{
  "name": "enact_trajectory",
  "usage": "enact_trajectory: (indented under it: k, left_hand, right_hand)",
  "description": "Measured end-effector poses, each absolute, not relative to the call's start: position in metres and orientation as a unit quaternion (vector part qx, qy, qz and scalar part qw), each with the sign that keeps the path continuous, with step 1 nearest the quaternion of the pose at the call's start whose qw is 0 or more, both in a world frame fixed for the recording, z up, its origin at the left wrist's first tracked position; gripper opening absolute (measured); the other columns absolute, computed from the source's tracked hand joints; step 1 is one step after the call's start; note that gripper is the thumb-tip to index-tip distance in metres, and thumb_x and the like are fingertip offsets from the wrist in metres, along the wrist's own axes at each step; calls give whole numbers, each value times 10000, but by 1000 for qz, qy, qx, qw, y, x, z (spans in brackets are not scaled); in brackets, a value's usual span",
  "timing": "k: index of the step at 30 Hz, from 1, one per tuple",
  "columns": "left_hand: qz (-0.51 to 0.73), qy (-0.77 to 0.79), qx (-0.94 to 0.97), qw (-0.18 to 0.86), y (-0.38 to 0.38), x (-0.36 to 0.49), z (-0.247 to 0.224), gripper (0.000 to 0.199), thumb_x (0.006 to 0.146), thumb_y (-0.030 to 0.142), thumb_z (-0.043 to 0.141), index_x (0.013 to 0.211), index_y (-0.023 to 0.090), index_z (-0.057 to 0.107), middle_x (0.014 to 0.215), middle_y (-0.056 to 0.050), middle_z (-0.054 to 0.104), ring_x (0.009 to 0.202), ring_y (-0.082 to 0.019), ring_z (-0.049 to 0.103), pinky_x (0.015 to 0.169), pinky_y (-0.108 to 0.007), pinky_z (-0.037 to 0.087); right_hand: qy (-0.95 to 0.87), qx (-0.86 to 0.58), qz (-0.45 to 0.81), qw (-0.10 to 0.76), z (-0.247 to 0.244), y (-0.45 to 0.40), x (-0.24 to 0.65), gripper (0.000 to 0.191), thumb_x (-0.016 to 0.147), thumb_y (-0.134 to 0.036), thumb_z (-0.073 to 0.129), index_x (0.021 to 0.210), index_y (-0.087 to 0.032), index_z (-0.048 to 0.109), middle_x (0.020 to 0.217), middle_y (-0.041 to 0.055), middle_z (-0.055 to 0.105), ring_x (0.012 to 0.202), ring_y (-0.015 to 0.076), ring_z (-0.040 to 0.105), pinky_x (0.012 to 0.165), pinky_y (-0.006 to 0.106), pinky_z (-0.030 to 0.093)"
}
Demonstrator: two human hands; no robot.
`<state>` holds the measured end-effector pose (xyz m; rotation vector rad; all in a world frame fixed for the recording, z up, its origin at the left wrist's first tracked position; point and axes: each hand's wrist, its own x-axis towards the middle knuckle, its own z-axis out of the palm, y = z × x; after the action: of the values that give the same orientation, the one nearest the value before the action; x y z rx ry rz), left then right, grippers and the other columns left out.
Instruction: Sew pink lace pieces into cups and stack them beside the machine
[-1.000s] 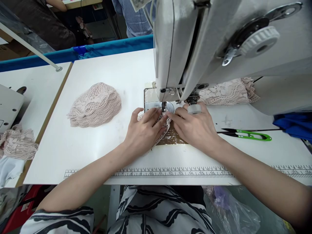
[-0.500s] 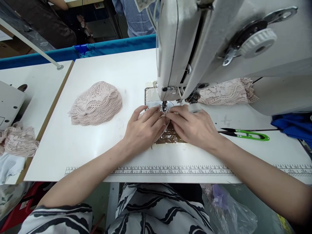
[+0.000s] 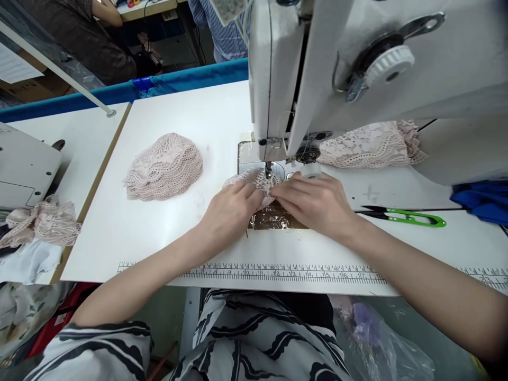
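Observation:
A pale pink lace piece lies under the presser foot of a white sewing machine. My left hand grips its left side, the fingers bent together over the lace. On the other side my right hand pinches the lace's right edge between thumb and fingers, close to the foot. Part of the lace is hidden beneath my left fingers. A stack of similar lace pieces rests on the white table to the left.
More lace lies behind the needle, under the machine arm. Green thread snips and a blue cloth are at the right. A printed ruler runs along the table's front edge. Another machine stands left. Two people are beyond the table.
My left fingers have drawn closer together and lower, so more of the lace shows by the foot. My right hand stays near the same spot. The whole view has shifted slightly.

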<state>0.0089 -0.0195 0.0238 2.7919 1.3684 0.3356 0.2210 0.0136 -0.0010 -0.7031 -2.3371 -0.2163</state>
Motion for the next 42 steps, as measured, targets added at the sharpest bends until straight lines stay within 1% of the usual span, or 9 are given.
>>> enact_trajectory:
  k: [3, 7, 11, 15, 22, 25, 32, 36, 42]
  left_hand:
    - [170, 502, 837, 137, -4, 8, 30, 306, 809, -41, 366, 888, 163, 580, 782, -26, 639, 670, -167, 574, 573, -257, 426]
    - [249, 506, 775, 286, 12, 8, 39, 290, 905, 91, 356, 968, 171, 627, 882, -18, 681, 774, -159, 606, 685, -268, 457]
    - [164, 489, 811, 275, 18, 10, 40, 263, 918, 360, 569, 1063, 177, 691, 910, -29, 695, 766, -175, 599, 686, -291, 437]
    - [152, 482, 834, 219, 21, 11, 35, 183, 890, 292, 603, 801, 164, 700, 723, -10, 588, 622, -132, 491, 597, -281, 356]
    - [196, 442, 797, 363, 26, 2, 37, 444, 968, 342, 534, 560, 169, 507, 640, 19, 412, 569, -103, 405, 558, -274, 328]
    - [174, 415, 848, 281, 18, -1, 32, 366, 961, 295, 537, 623, 169, 595, 686, 6, 466, 596, -108, 442, 567, -272, 351]
    - [141, 375, 909, -110, -18, 9, 13, 228, 996, 250, 522, 963, 184, 737, 966, -80, 722, 798, -194, 632, 564, -314, 430]
    - [149, 355, 912, -139, -25, 10, 11, 230, 962, 165, 577, 1159, 170, 695, 1277, -112, 686, 1200, -270, 621, 921, -424, 512]
    - [150, 350, 915, -130, -23, 8, 8, 247, 982, 163, 542, 1184, 155, 683, 1234, -117, 704, 1179, -255, 667, 1088, -532, 466]
  right_hand:
    - [-864, -320, -50, 386, -6, 17, 220, 173, 968, -187, 586, 913, -196, 750, 721, -23, 742, 631, 114, 627, 552, 265, 390]
    - [-827, -398, -22, 397, -11, 22, 218, 265, 979, -294, 573, 820, -213, 769, 612, -17, 664, 537, 112, 546, 480, 263, 328]
    - [-816, -409, -24, 407, -13, 23, 216, 279, 988, -312, 549, 856, -229, 782, 629, -12, 658, 535, 111, 523, 489, 267, 309]
    - [-820, -406, -8, 404, -11, 24, 216, 303, 1004, -335, 525, 884, -230, 783, 661, -4, 678, 555, 115, 536, 503, 270, 308]
    - [-826, -403, 17, 394, -12, 21, 216, 246, 979, -317, 580, 898, -213, 788, 739, -3, 741, 581, 117, 597, 484, 259, 319]
    - [-839, -383, 21, 385, -10, 17, 220, 195, 972, -266, 592, 935, -216, 776, 784, -14, 764, 618, 122, 637, 524, 256, 397]
    - [-909, -309, -92, 265, 3, 2, 225, 201, 940, -113, 567, 881, -198, 739, 1057, 17, 777, 902, 189, 689, 672, 333, 435]
    - [-912, -300, -135, 243, 6, -4, 223, 208, 925, -62, 560, 892, -178, 729, 992, 25, 785, 928, 183, 692, 720, 330, 421]
    - [-911, -298, -149, 243, 7, -3, 222, 194, 929, -67, 567, 908, -174, 728, 978, 19, 786, 906, 170, 695, 731, 316, 426]
